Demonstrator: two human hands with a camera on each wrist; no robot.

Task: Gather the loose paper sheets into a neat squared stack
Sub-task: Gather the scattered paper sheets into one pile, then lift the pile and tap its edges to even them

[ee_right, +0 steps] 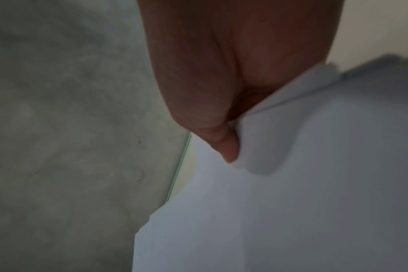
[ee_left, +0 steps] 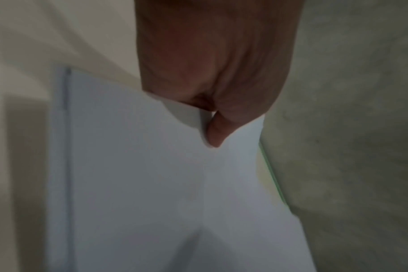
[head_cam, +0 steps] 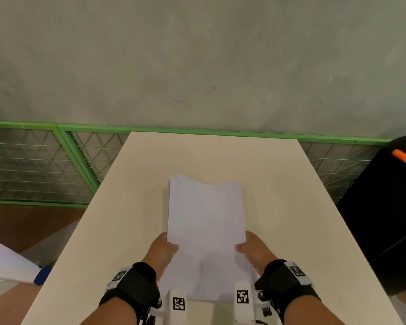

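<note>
A stack of white paper sheets (head_cam: 205, 221) is held over the middle of the beige table (head_cam: 291, 195), its far edge uneven with corners fanned out. My left hand (head_cam: 164, 248) grips the stack's left edge, thumb on top. My right hand (head_cam: 250, 248) grips the right edge the same way. In the left wrist view the left hand (ee_left: 212, 132) pinches the paper sheets (ee_left: 151, 184) with its thumb on top. In the right wrist view the right hand (ee_right: 226, 147) presses its thumb into the paper sheets (ee_right: 303, 184), denting them. The fingers below the stack are hidden.
A green metal mesh fence (head_cam: 45, 160) runs behind the table below a grey wall (head_cam: 197, 55). A black case with an orange strip (head_cam: 389, 207) stands at the table's right side. A white object with a blue end (head_cam: 14, 263) lies at lower left.
</note>
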